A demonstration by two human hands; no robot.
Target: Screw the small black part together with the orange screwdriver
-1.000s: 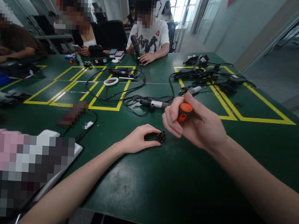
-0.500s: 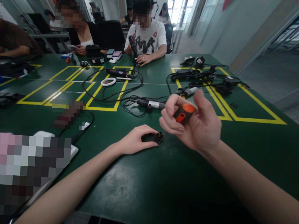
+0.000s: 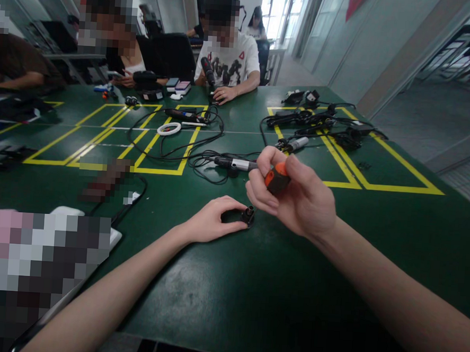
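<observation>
L hand point(image 3: 210, 222): thumb + index in a C, pinching sm blk part point(image 3: 249, 215) at the tips; other fingers mostly hidden behind index. Part's on the green table point(image 3: 195, 301), inboard of the near edge, approx midway betw L & R edges. Stub tube pointing up, wider base below; looks upright.

R hand point(image 3: 307, 199): fingers curled round orange/blk handle point(image 3: 278, 179), thumb along it. Held up off the table, just R of & above the part. Handle butt faces cam. Can't confirm a shaft, or whether anything touches the part.

Status: part located & steadied = done; handle in hand = done. Looks mid-job IMO, since neither item's been set down. Fastened or loose? Can't tell at this res, so can't say how much is left on the part.

Nearby: silver/blk corded tool point(image 3: 235, 164) lying just beyond the hands, cable loops to its L. White ring point(image 3: 169, 129) further twd far edge, L side. Blk cable pile point(image 3: 314, 117) nr far R corner, inside/over yellow tape. Co-worker's hand point(image 3: 224, 94) at far edge, next to a blk power tool point(image 3: 207, 71).
</observation>
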